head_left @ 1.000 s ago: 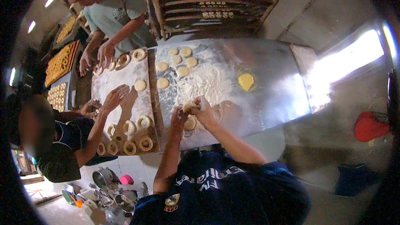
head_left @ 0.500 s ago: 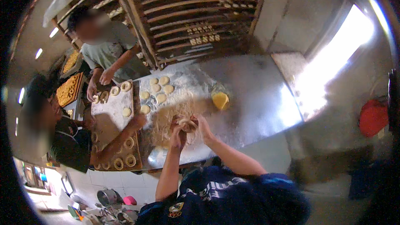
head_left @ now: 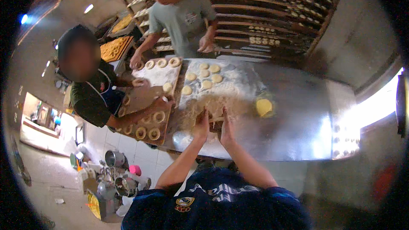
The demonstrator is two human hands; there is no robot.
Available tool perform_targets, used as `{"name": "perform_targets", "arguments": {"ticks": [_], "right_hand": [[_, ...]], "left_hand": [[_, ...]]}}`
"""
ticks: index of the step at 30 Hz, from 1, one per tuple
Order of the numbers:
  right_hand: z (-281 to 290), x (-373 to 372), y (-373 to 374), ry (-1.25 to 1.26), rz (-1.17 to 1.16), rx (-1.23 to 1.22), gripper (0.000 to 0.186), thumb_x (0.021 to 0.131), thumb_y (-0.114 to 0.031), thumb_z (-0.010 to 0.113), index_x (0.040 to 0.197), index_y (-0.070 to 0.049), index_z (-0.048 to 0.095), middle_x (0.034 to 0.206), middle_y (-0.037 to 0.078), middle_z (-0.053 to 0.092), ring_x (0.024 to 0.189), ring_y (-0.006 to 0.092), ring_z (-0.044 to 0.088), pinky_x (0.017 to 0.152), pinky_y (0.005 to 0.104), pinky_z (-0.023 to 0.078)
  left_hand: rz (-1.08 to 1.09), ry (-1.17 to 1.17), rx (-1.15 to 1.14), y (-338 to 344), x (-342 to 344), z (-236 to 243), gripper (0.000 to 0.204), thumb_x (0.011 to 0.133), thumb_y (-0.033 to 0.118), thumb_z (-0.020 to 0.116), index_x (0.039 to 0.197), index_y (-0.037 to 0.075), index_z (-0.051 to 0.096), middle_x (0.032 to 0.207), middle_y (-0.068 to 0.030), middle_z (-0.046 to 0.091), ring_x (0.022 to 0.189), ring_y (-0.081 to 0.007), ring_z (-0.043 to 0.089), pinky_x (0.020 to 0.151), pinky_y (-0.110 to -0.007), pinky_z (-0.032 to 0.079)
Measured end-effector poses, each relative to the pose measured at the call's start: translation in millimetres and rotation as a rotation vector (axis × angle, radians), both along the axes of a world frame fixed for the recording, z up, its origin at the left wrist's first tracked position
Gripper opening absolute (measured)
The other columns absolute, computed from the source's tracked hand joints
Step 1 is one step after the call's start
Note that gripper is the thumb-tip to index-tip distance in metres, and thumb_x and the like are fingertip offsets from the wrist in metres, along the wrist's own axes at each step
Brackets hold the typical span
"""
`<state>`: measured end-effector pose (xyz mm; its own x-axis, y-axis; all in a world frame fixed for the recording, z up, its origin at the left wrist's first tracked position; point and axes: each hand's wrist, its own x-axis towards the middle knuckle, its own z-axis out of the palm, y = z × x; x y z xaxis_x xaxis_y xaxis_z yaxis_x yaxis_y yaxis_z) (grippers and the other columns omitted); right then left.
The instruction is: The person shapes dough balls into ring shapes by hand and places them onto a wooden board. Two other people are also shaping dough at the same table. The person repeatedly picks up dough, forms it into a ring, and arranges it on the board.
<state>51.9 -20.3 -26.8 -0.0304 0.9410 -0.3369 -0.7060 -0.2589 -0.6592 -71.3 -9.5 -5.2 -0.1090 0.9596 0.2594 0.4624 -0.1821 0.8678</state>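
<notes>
Over the floured middle of the metal table, my left hand (head_left: pixel 202 125) and my right hand (head_left: pixel 227 128) face each other with fingers straight and pointing away from me. A pale ring of dough (head_left: pixel 216 119) is held between them, bridging the gap. Its far side is partly hidden by my hands. Beyond and to the left lie several flat dough rounds (head_left: pixel 205 73) on flour. To the right of my hands sits a yellow lump (head_left: pixel 264 107), possibly fat or dough, on what looks like clear plastic.
A board (head_left: pixel 147 89) with several dough rings is at the table's left; two co-workers reach over it. Behind stands a wooden rack (head_left: pixel 255 12) holding trays of small dough pieces. Pots (head_left: pixel 114 158) and containers stand on the floor, lower left.
The view has swung, so the table appears further right. My fingers, curled round the dough ring before, are now straighter, with the palms facing. The near-left co-worker's hand is back over the board.
</notes>
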Motion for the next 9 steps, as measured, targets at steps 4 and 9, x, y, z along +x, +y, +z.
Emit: {"name": "perform_targets", "arguments": {"ticks": [4,9], "right_hand": [[13.6,-51.8,-6.9,-0.071,-0.035,-0.048,0.055,0.102,-0.057,0.065,0.091,-0.004,0.075,0.075,0.005,0.071,0.057,0.0159,0.061,0.055,0.0309,0.052],[21.5,-61.3,5.5,-0.291,0.214,0.070,0.065,0.099,-0.064,0.064,0.106,0.000,0.075,0.075,0.005,0.071,0.060,0.0143,0.060,0.057,0.0299,0.051]], "left_hand": [[0.007,0.287,-0.096,0.3,-32.1,6.5,0.051,0.111,0.048,0.043,0.108,0.003,0.066,0.092,-0.0204,0.071,0.093,-0.0435,0.069,0.081,-0.052,0.052],[0.095,-0.461,-0.562,-1.1,-79.5,9.6,0.051,0.110,0.047,0.045,0.112,0.001,0.067,0.094,-0.0231,0.071,0.091,-0.0429,0.070,0.081,-0.052,0.052]]}}
